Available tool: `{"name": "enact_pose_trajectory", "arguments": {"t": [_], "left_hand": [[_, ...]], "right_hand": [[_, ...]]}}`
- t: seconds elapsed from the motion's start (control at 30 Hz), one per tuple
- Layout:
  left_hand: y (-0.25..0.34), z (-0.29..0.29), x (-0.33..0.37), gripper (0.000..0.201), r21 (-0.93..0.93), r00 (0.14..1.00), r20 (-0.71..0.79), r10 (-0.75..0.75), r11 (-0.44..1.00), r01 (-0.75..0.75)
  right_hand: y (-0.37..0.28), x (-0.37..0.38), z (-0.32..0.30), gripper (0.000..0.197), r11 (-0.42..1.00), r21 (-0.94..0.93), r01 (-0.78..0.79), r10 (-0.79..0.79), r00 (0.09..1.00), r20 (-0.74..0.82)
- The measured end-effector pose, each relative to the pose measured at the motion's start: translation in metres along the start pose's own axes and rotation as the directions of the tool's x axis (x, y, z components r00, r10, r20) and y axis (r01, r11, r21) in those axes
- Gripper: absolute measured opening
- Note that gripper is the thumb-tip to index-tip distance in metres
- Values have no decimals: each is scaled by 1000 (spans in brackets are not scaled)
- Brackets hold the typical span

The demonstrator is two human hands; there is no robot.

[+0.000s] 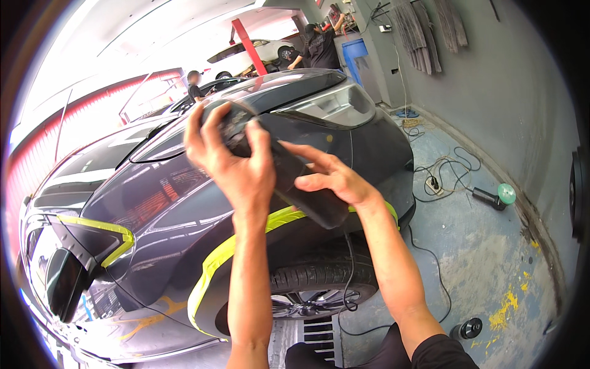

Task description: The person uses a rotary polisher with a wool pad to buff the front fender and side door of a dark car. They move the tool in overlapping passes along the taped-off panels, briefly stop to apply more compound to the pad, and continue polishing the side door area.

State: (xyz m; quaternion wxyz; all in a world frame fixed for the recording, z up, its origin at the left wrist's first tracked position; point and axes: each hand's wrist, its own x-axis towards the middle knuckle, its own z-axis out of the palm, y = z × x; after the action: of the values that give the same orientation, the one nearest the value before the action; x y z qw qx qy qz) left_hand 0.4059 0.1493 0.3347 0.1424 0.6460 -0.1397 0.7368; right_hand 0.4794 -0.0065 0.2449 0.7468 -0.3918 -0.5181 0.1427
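Observation:
Between my hands is a black corded power polisher (pixel 322 210), held tilted above the rear side of a dark grey car (pixel 166 212). My left hand (pixel 236 169) is wrapped around the machine's head at its upper left end, slightly blurred. Farther down, my right hand (pixel 341 178) grips the body, thumb on top. The pad face cannot be made out. From the lower end a black cable (pixel 349 258) hangs down past the wheel (pixel 307 304). Yellow-green masking tape (pixel 215 255) lines the wheel arch, and more tape (pixel 126 246) edges the window near the mirror (pixel 66 283).
On the floor at right lie a second black tool (pixel 488 198) with a green pad (pixel 506 194) and tangled cables (pixel 439 178). A black bottle (pixel 470 328) stands near my right arm. A grey wall (pixel 510 92) bounds the right. Other people (pixel 322 49) are at the back.

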Motion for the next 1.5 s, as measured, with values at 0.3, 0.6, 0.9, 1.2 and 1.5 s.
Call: {"name": "enact_pose_trajectory", "arguments": {"t": [0.3,0.6,0.9,1.2,1.5], "left_hand": [[30,61,-10,51,-141,997,65,-41,989,50],[-7,-16,3,53,-143,997,3,-71,987,71],[-56,-124,15,56,-93,990,-111,-92,992,82],[-94,-194,38,52,-51,981,-171,-96,995,89],[-120,-229,64,54,-33,971,-232,-54,998,47]], "right_hand": [[-21,-24,-49,94,997,26,-73,76,988,-136],[2,-1,32,91,998,1,-62,62,996,-70],[31,38,123,86,987,-163,8,-2,999,33],[45,74,193,78,988,-134,-77,93,989,116],[40,102,235,72,973,-212,-94,127,980,151]]}}
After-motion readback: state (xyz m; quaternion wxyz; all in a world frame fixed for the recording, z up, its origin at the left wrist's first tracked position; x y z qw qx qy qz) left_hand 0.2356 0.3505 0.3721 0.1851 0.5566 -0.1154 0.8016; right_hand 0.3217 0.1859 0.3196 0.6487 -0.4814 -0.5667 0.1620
